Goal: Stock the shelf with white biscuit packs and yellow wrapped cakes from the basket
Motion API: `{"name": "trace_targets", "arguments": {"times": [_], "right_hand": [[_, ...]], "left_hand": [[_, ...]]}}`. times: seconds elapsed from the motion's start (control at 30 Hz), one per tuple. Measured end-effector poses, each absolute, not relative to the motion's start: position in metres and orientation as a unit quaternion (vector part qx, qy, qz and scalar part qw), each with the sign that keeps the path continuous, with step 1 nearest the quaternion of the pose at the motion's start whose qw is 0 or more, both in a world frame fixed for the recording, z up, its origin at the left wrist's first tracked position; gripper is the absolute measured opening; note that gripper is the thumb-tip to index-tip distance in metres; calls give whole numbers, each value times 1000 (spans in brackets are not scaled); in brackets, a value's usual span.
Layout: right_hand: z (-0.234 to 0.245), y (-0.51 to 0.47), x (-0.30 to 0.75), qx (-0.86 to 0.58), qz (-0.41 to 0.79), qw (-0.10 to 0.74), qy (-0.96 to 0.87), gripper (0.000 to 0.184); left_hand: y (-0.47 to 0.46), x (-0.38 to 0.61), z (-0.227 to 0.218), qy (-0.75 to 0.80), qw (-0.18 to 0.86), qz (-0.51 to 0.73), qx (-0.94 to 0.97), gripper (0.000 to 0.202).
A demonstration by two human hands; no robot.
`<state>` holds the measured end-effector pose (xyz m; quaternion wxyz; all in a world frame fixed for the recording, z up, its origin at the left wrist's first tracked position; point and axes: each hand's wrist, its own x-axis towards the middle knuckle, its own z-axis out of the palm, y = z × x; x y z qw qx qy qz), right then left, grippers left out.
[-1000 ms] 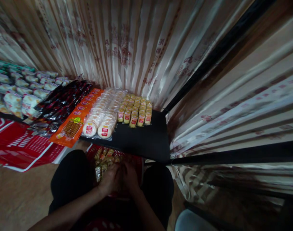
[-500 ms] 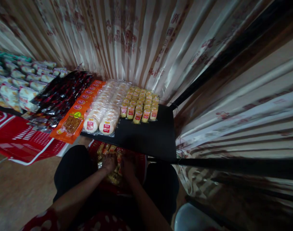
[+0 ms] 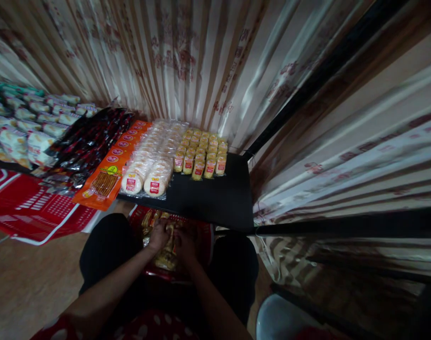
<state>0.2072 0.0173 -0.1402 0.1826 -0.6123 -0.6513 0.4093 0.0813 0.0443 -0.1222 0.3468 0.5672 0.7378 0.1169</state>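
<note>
Between my knees stands a red basket [image 3: 205, 236] with gold-wrapped snacks [image 3: 166, 259] in it. Both hands are down inside it. My left hand [image 3: 159, 236] is closed at the pile's upper part, its fingers curled on a gold-wrapped snack. Close beside it on the right, my right hand [image 3: 185, 243] is closed too, in dim light, its fingers against the wrapped snacks. Above the basket, on the black shelf [image 3: 208, 203], small yellow wrapped cakes [image 3: 200, 153] stand in rows. Left of them are two rows of round white crackers [image 3: 154, 185] in clear wrappers.
Farther left on the shelf lie an orange snack pack [image 3: 111, 165], dark shiny packets [image 3: 90, 139] and several white bags [image 3: 40, 146]. Another red basket [image 3: 48, 205] sits below them. A pleated curtain [image 3: 187, 56] hangs behind, with a black post [image 3: 307, 89] at the right.
My hands have shifted slightly among the gold-wrapped snacks, the left one coming up a little with its fingers curled. The view has moved slightly; the shelf rows look the same.
</note>
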Motion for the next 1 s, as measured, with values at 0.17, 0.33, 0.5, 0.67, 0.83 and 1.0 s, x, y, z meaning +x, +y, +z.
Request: {"name": "trace_targets", "arguments": {"times": [0.17, 0.33, 0.5, 0.67, 0.83, 1.0], "right_hand": [[-117, 6, 215, -571, 437, 294, -629, 39], [-94, -4, 229, -527, 380, 309, -694, 60], [-68, -7, 244, -534, 318, 341, -705, 39], [-38, 3, 256, -587, 368, 426, -582, 32], [-14, 16, 265, -588, 505, 482, -409, 49], [2, 29, 275, -602, 521, 488, -357, 53]], "left_hand": [[46, 81, -102, 757, 403, 225, 462, 19], [42, 89, -75, 741, 459, 288, 397, 11], [41, 104, -43, 698, 527, 329, 356, 13], [45, 113, -15, 608, 619, 360, 343, 15], [51, 118, 9, 590, 616, 343, 393, 15], [55, 127, 14, 581, 595, 357, 425, 14]]}}
